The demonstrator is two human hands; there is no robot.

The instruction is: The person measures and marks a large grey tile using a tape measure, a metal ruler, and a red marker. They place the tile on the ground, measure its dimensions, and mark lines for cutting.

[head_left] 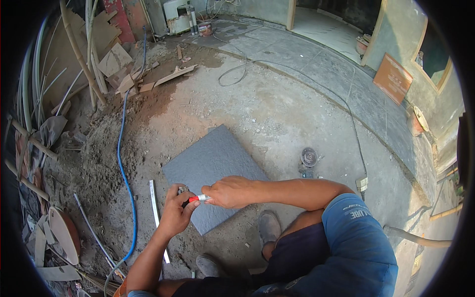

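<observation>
In front of me, both my hands are above a square grey slab [220,153] with a rough surface, which lies flat on the ground. A red and white marker [202,197] stretches between them. My right hand [228,192] is closed around its white end. My left hand [175,210] pinches the red end between thumb and fingers. By the left fingertips is a small greyish thing [183,188], mostly hidden, whose kind I cannot make out. Left of the slab lies a thin white strip [155,213].
An angle grinder [308,157] lies right of the slab. A blue hose [121,163] runs along the left, and a dark cable [352,116] ends at a socket block [362,184]. Wood scraps [170,76], poles and a basin [64,235] crowd the left. A brown tile [393,79] leans at right.
</observation>
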